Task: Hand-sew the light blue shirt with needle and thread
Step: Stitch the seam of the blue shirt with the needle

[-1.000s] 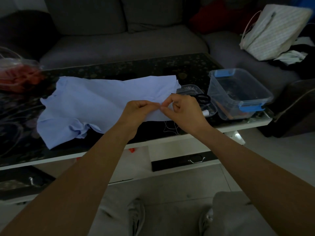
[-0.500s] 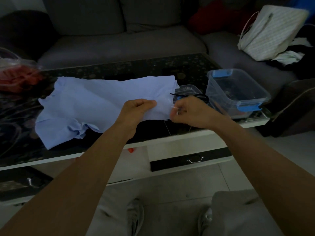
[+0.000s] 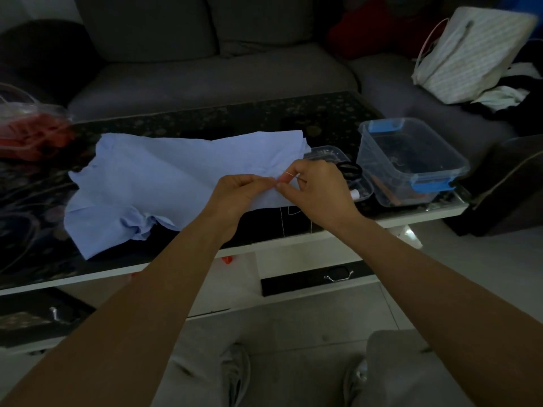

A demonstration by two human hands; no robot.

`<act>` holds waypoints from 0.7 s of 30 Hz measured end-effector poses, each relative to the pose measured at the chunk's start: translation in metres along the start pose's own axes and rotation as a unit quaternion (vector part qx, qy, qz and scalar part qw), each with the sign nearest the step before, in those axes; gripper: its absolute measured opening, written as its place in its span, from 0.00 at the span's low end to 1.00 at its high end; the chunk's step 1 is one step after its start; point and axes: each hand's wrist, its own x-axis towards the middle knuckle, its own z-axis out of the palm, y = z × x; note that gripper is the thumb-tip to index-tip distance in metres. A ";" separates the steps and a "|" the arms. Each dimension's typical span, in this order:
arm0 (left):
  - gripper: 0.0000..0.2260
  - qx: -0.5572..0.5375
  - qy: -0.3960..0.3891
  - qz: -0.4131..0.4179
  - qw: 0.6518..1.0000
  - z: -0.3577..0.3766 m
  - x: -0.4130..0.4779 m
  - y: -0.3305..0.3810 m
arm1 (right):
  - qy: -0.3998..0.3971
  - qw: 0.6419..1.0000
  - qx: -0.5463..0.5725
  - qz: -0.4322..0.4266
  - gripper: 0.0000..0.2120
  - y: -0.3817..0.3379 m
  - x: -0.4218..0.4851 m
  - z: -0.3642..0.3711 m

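Light blue shirt (image 3: 164, 177) spread flat on the glass-topped coffee table (image 3: 235, 116). Left hand (image 3: 239, 192), fingers curled, pinches the shirt's near right hem. Right hand (image 3: 318, 190), just beside it, pinches the needle (image 3: 291, 173) between thumb and forefinger; thread (image 3: 282, 221) hangs below the hem.

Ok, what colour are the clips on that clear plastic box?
Blue. The clips on the clear box show best in the head view.
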 end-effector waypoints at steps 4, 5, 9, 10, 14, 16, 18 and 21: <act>0.08 -0.022 0.023 0.007 0.999 0.000 0.003 0.000 | -0.295 0.949 0.091 -0.058 0.01 -0.008 -0.007 -0.017; 0.08 -0.027 0.027 0.008 0.999 -0.001 0.004 0.000 | -0.396 0.914 0.073 -0.052 0.01 -0.011 -0.010 -0.021; 0.06 -0.022 0.026 0.009 0.999 -0.001 0.004 -0.001 | -0.399 0.916 0.025 -0.028 0.03 -0.005 -0.008 -0.026; 0.06 -0.019 0.025 0.008 0.999 0.000 0.003 -0.001 | -0.309 0.950 0.039 -0.026 0.03 -0.001 -0.006 -0.025; 0.07 -0.015 0.015 0.001 1.000 0.001 0.001 0.000 | -0.047 0.995 0.091 -0.007 0.11 0.007 0.000 -0.016; 0.07 -0.006 0.010 0.000 1.000 0.002 0.001 0.001 | -0.033 0.998 0.061 -0.002 0.10 0.004 -0.002 -0.009; 0.08 0.000 0.006 0.001 1.000 0.003 0.000 0.001 | -0.020 0.999 0.028 0.004 0.10 0.003 -0.002 -0.003; 0.08 -0.006 0.005 0.005 1.000 0.002 0.000 0.000 | -0.006 1.000 0.002 0.004 0.09 0.002 -0.001 0.001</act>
